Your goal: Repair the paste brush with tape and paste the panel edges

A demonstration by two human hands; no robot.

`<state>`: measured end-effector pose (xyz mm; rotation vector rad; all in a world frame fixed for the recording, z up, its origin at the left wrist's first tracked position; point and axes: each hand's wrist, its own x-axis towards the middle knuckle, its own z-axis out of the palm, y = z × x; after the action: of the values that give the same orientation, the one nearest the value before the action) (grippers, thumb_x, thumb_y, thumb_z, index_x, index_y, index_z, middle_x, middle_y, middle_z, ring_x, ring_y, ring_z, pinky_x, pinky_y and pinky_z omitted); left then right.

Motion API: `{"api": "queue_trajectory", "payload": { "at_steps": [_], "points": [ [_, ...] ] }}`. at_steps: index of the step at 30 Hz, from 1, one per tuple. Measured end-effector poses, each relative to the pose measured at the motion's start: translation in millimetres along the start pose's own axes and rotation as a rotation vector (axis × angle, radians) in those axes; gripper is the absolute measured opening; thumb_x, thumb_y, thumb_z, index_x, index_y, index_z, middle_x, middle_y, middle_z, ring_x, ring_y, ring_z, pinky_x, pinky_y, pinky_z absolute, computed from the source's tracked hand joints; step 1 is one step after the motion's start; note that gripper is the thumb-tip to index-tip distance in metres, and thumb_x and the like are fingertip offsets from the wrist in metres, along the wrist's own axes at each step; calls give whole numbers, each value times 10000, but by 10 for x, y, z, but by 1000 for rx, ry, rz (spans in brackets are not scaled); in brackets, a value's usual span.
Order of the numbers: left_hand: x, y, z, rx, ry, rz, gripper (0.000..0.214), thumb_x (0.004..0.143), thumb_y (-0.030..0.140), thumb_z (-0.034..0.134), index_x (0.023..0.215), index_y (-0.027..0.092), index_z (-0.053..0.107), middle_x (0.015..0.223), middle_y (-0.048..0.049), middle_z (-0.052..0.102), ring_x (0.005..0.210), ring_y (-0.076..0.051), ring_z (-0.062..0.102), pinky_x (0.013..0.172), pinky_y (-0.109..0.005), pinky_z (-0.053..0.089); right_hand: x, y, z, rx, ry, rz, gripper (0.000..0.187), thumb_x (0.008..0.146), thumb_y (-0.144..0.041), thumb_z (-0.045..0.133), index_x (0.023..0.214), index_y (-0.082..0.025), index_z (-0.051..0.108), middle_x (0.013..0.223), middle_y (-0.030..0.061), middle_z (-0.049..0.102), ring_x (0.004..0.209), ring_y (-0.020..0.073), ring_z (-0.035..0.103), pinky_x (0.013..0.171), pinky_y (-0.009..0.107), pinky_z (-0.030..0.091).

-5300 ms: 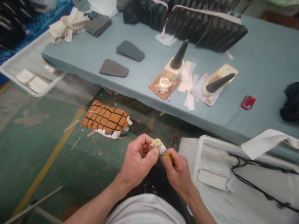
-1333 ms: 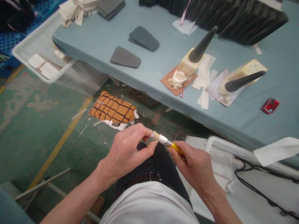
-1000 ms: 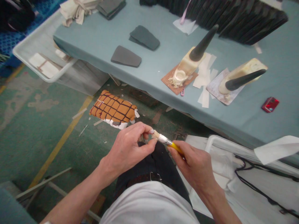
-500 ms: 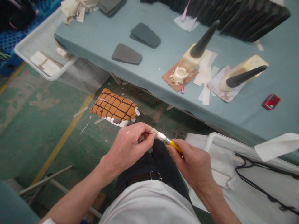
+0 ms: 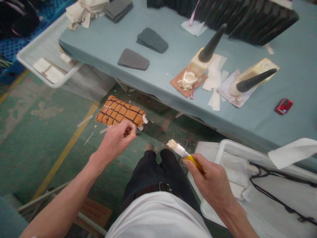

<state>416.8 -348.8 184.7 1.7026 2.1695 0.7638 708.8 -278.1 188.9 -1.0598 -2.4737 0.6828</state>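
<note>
My right hand [image 5: 206, 173] grips a small brush [image 5: 182, 152] by its yellow handle, with the pale glue-caked bristles pointing up and left over my knees. My left hand [image 5: 116, 140] is out to the left above the floor, fingers pinched together on something too small to make out. It hovers just below an orange checked cushion [image 5: 120, 114] that lies on the green floor.
A blue-grey table [image 5: 153, 76] ahead carries two cream stands with dark cones [image 5: 201, 61] [image 5: 250, 81], paper strips, grey cut pieces [image 5: 133, 59], a red object [image 5: 283, 105] and a row of black pieces. White trays stand at the right [image 5: 223, 148] and far left [image 5: 37, 56].
My left hand has left the brush tip and swung out to the left with its fingers pinched. The right hand has drawn the brush slightly down and right.
</note>
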Motion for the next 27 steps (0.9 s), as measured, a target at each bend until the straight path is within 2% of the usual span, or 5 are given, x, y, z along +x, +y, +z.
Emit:
{"api": "queue_trajectory", "payload": {
  "at_steps": [4,7,10,16,27],
  "points": [
    [-25,235,-158,-175,-60,-13,187,982,196,466,803,215,517,647,68,499,564,-110,475,576,-240,373,-29,-15,-24,113,-41,38,423,1110,-469,476,842,-199,662,531,-73,563,409,82,532,446,205,356],
    [-96,527,-135,-274,-96,135,252,989,150,428,751,221,470,635,71,459,546,-99,435,545,-232,360,-22,-67,-24,133,-30,22,385,1107,-433,492,867,-193,673,543,-72,568,413,78,530,446,198,358],
    [-169,704,-64,-313,-29,258,234,999,118,507,782,196,542,676,60,532,595,-84,508,601,-209,405,-30,-105,-34,93,9,-15,370,1106,-421,500,896,-185,692,562,-64,603,415,75,540,455,194,371],
    [-244,784,48,-262,101,317,86,955,98,673,908,160,636,783,19,664,690,-87,607,661,-190,454,-59,-158,-51,26,45,-65,404,1122,-420,463,910,-176,706,605,-37,675,421,80,581,458,201,390],
    [-265,805,107,-246,58,195,109,889,57,648,877,161,678,715,39,667,622,-85,609,622,-194,445,-95,-217,-30,-71,101,-80,478,1138,-447,416,884,-169,711,608,-20,696,417,90,602,452,223,386]
  ]
}}
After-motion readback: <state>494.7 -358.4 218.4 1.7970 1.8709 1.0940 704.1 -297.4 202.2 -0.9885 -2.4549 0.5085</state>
